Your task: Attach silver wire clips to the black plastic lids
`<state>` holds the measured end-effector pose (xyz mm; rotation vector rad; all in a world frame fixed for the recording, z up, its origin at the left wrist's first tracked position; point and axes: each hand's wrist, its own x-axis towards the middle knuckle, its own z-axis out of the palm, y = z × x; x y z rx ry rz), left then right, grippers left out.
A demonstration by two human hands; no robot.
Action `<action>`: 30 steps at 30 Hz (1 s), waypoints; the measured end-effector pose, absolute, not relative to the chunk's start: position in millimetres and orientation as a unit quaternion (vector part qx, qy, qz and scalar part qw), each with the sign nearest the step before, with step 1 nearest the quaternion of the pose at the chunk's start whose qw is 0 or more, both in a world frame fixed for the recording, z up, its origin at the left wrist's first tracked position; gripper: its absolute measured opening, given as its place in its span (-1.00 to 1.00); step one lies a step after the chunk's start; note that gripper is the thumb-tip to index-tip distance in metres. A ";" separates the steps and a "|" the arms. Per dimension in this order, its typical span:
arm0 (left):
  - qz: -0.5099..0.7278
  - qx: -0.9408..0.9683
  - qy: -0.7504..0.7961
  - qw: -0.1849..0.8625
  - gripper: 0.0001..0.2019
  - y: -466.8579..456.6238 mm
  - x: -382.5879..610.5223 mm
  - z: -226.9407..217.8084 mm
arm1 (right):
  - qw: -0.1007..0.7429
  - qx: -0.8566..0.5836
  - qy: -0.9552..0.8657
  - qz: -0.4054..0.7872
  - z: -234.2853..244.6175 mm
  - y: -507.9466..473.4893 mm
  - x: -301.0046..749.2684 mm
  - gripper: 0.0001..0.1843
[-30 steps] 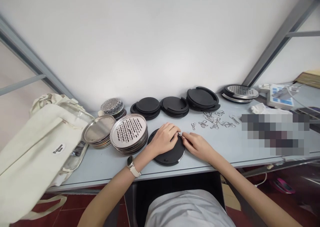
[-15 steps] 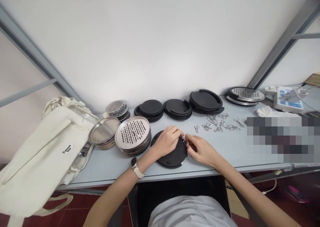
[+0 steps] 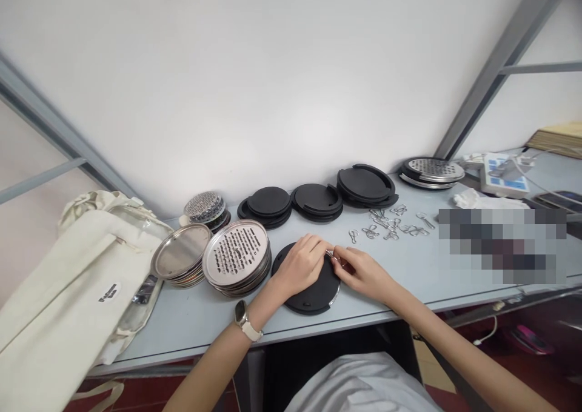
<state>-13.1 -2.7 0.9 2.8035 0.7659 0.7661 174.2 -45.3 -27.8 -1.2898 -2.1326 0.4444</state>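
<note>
A round black plastic disc [image 3: 316, 297] lies on the table in front of me, with a bright metal edge showing at its lower right. My left hand [image 3: 304, 265] rests over the disc, its fingertips closed on a small metal ring clip [image 3: 330, 254] at the disc's upper right edge. From the other side, my right hand [image 3: 361, 271] pinches the same clip. The fingers cover most of it, so I cannot see whether it is attached to the disc. Several loose metal ring clips [image 3: 391, 223] are scattered beyond my right hand.
Left of the disc stand stacks of round metal grater plates [image 3: 236, 254] and plain metal discs [image 3: 182, 251]. Stacked black round holders [image 3: 268, 203] line the wall. A cream bag [image 3: 91, 285] lies at far left; a white power strip [image 3: 504, 176] sits at right.
The view has shifted slightly. My right fingers have closed in further around the metal clip, and its ring is now mostly covered. My left hand stays over the disc.
</note>
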 end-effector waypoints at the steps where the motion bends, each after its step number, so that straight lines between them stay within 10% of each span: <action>1: 0.260 0.927 0.261 0.067 -0.80 -2.9 -13.1 1.0 | 0.304 -0.488 -0.801 0.167 -28.3 -45.2 174.1 -0.83; 30: 0.267 0.903 0.316 0.113 -0.63 -8.3 -11.7 3.6 | 0.260 -0.517 -0.805 0.128 -34.2 -41.7 173.5 -0.76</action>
